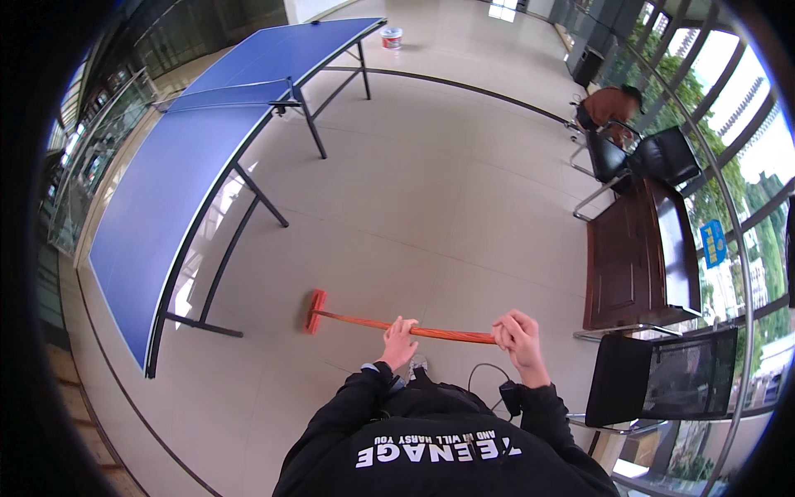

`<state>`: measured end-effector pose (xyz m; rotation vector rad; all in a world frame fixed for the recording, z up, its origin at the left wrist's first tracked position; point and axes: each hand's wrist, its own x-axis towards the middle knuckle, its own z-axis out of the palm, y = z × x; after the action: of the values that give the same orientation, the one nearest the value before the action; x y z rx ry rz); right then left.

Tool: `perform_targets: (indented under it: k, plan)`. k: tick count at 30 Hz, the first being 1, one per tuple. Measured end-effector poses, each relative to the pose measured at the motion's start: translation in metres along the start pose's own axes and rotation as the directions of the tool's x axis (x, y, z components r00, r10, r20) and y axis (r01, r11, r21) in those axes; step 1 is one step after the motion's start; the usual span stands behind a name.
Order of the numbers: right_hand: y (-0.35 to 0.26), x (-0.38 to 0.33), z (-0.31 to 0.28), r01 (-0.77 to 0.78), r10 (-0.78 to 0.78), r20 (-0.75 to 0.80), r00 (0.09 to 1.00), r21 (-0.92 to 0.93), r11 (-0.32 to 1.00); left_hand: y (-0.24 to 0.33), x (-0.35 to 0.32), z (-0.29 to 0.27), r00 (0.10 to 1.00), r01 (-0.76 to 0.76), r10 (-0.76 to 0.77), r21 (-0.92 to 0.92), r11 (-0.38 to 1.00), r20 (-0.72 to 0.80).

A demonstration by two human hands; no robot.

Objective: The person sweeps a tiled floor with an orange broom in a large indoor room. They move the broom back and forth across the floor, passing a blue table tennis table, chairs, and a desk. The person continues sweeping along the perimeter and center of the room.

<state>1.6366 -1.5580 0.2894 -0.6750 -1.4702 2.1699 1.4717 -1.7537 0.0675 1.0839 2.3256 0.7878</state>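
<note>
A broom with an orange-red handle stretches across the space in front of me. Its narrow red head is to the left, down at the tiled floor; the bristles are too small to make out. My left hand is closed around the middle of the handle. At the handle's right end, my right hand grips the tip in a fist.
A blue table-tennis table with dark legs runs along the left. On the right stand a dark wooden desk, black chairs and a mesh-backed chair. A person bends over at the far right. A bucket sits far off.
</note>
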Motion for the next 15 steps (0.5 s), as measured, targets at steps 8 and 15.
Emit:
perform_targets:
  k: [8,15]
  plan:
    - [0.019,0.066,0.056,-0.192,0.207,0.236,0.949,-0.086,0.978,-0.073,0.025,-0.039,0.978,0.187,-0.183,0.03,0.982,-0.103]
    - [0.007,0.115,0.071,-0.192,0.216,0.278,0.936,-0.112,0.975,-0.123,0.072,-0.052,0.945,0.215,-0.217,-0.038,0.976,-0.244]
